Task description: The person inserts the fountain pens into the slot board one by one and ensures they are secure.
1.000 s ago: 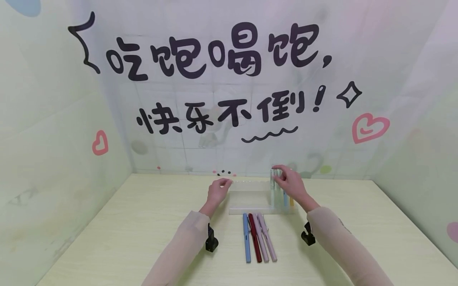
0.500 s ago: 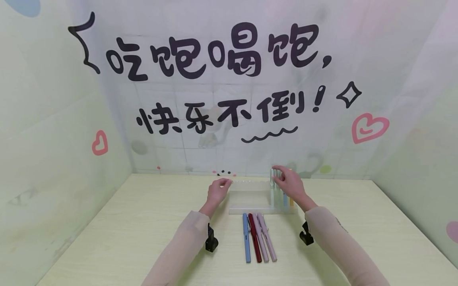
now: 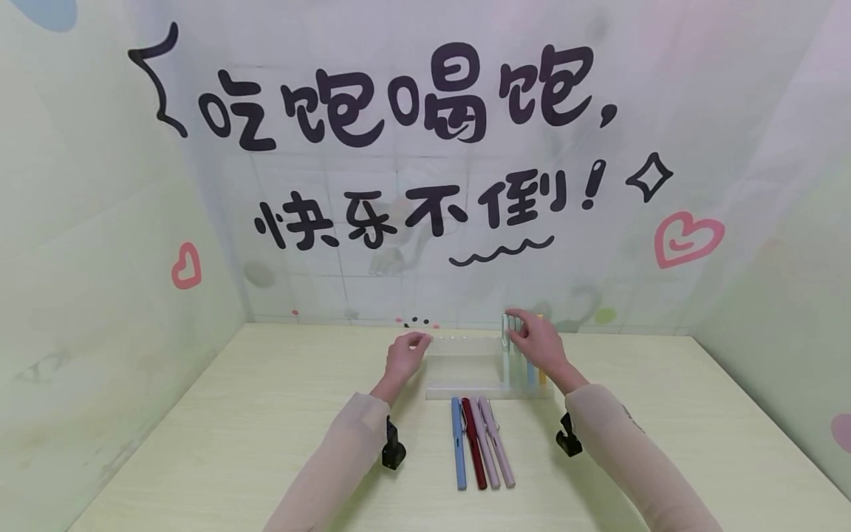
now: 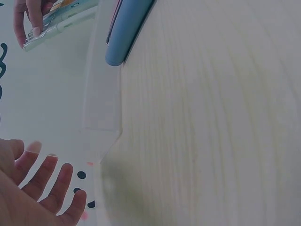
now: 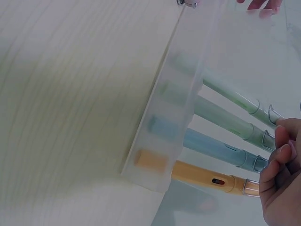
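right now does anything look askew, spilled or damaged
Nothing looks spilled or damaged. In front of the clear rack, the row looks slightly askew: the blue pen lies nearly straight, the red pen and two pale purple pens slant.

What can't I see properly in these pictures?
Head view: upper parts of some standing pens, hidden behind the right hand.
Right wrist view: those pens' lower ends, blurred by the frosted front of the rack.
Left wrist view: the far end of the lying blue pen, cut off by the top edge.
Right wrist view: most of the left hand, cut off by the top edge.
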{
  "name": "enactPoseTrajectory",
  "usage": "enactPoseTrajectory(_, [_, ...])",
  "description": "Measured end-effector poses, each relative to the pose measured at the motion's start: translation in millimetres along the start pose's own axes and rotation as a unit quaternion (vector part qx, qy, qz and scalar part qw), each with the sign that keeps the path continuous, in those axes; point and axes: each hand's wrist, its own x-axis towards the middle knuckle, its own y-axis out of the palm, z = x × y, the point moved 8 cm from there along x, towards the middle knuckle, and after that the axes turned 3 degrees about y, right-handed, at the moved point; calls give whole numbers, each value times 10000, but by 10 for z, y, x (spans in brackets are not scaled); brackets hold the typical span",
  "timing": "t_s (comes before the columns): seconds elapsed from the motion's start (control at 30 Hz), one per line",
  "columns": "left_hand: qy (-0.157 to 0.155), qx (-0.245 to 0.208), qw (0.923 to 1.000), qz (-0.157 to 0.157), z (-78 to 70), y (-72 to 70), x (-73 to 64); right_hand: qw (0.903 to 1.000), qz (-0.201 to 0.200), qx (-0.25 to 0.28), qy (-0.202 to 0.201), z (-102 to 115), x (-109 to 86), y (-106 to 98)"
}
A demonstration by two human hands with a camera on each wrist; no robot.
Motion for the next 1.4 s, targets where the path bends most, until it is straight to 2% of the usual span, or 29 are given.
enactPoseTrajectory(0.27, [-180,-33,9998,38,36,16,-1,9999,-45,110,-22,33,-28,-43])
enactPoseTrajectory(0.43, [-110,-24,9999,38,23,10,-4,9987,-242,370,-247,90,-90,-105])
enactPoseTrajectory(0.53, [-103,-13,9999,36,15,8,-11,9976,-192,537,-382,107,-159,-87])
enactPoseTrajectory(0.9, [-110,-3,9999,7,17,8,-5,9931,742,814,-397,121,-468,211])
enactPoseTrajectory(1.2, [-46,14,10000,-40,11,6,3,9785,1838,751,-553,176,-642,475])
enactPoseTrajectory(1.4, [-33,0,10000,-9,11,9,2,9754,2091,406,-573,188,-727,570])
